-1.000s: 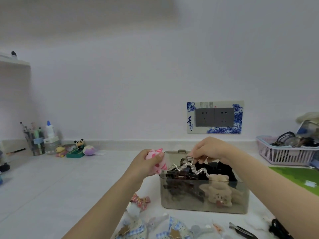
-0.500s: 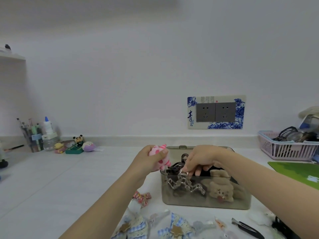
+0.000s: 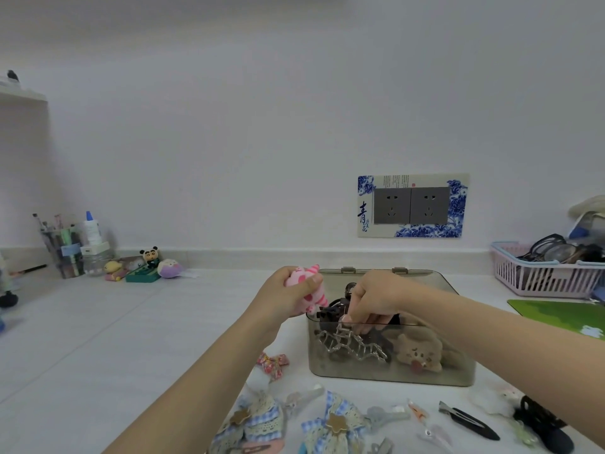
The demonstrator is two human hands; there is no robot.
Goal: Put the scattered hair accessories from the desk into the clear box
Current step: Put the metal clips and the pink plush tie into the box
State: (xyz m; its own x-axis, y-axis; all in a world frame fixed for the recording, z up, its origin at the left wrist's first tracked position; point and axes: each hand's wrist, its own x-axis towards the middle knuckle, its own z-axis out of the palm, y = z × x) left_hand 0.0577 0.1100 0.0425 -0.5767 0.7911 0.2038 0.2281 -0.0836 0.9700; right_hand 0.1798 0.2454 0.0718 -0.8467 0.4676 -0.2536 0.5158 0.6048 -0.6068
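The clear smoky box [image 3: 455,376] stands open on the white desk, holding dark claw clips and a brown plush bear clip [image 3: 417,352]. My right hand [image 3: 376,298] reaches into the box from above, fingertips pinching the top of a silver wavy claw clip [image 3: 352,345] that lies against the front wall inside. My left hand [image 3: 288,298] hovers beside the box's left rim, shut on a pink striped plush accessory [image 3: 309,288]. Loose on the desk in front lie a red floral bow [image 3: 273,363], two blue plaid lace bows [image 3: 334,424], a black flat clip [image 3: 468,421] and several small clips.
A pink slotted basket [image 3: 540,280] with glasses stands at the back right, a green mat [image 3: 563,314] in front of it. A pen cup, a glue bottle [image 3: 91,229] and small figurines [image 3: 150,257] sit at the back left. A double wall socket [image 3: 412,206] is behind the box.
My right hand has lowered the silver wavy clip from above the box down inside it, against the front wall. My left hand has kept the pink plush beside the box.
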